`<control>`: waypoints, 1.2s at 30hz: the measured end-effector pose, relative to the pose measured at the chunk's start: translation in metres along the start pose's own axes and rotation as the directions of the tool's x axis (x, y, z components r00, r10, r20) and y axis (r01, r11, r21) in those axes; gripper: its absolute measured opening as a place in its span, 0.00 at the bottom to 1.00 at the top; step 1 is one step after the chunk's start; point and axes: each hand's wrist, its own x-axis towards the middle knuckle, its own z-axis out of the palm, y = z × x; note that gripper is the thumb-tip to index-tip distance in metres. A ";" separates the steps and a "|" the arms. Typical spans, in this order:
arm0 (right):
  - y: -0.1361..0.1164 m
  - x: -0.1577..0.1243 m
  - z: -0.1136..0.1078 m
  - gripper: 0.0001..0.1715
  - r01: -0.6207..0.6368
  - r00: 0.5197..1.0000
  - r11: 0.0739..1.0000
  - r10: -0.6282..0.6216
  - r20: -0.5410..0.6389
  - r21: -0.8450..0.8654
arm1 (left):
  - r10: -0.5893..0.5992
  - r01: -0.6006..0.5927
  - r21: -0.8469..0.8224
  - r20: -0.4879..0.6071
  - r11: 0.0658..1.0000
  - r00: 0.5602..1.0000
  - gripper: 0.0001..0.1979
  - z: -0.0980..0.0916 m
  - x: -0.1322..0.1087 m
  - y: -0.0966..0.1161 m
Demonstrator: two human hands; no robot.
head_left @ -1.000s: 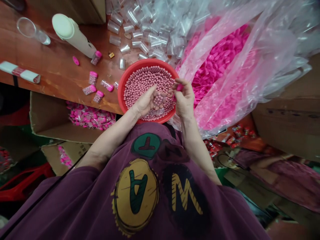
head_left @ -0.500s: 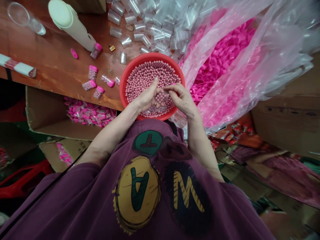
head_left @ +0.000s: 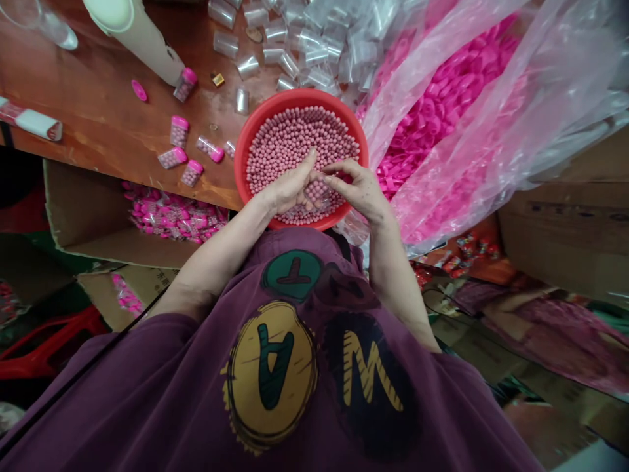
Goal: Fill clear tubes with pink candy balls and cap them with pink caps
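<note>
My left hand (head_left: 291,189) is closed around a small clear jar (head_left: 317,191) full of pink beads, its thumb sticking up. My right hand (head_left: 362,190) is beside the jar's right side, thumb and fingers bent together at its end; what they hold, if anything, is hidden. Both hands are over a red basin (head_left: 244,137) holding many loose pink beads (head_left: 295,141). Capped jars of beads, such as one jar (head_left: 179,131) with a pink lid, are on the table left of the basin.
Empty clear jars (head_left: 304,49) pile up behind the basin. A plastic bag of pink caps (head_left: 442,98) lies at right. A white cylinder (head_left: 142,39) stands at back left. Below the table's left edge, a cardboard box (head_left: 88,216) holds filled jars (head_left: 171,213).
The view has shifted slightly, so the table things sit a little higher and the left ones further left. A pink spot by my right fingers no longer shows. Both hands stay at the jar.
</note>
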 end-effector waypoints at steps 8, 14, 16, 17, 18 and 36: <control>0.010 0.002 0.018 0.32 0.018 0.983 0.978 0.020 -0.182 0.207 | 0.064 -0.061 0.050 -0.070 0.997 0.995 0.28 -0.003 -0.003 -0.010; 0.008 0.004 0.040 0.51 0.035 0.976 0.895 0.065 -0.208 0.444 | 0.136 -0.122 0.102 -0.137 0.987 0.981 0.13 0.005 -0.002 -0.013; 0.014 0.003 0.044 0.55 0.043 0.976 0.857 0.074 -0.206 0.513 | 0.151 -0.133 0.123 -0.155 0.983 0.976 0.11 0.006 -0.002 -0.012; 0.016 0.003 0.045 0.57 0.037 0.978 0.867 0.071 -0.196 0.496 | 0.156 -0.134 0.136 -0.165 0.982 0.974 0.11 0.006 -0.002 -0.012; 0.018 0.002 0.044 0.58 0.029 0.979 0.897 0.064 -0.193 0.441 | 0.158 -0.132 0.148 -0.178 0.980 0.971 0.10 0.006 -0.003 -0.011; -0.005 -0.019 0.028 0.28 0.134 0.987 0.939 -0.155 -0.043 -0.318 | 0.367 -0.098 0.700 -0.246 0.708 0.897 0.01 -0.011 -0.003 -0.006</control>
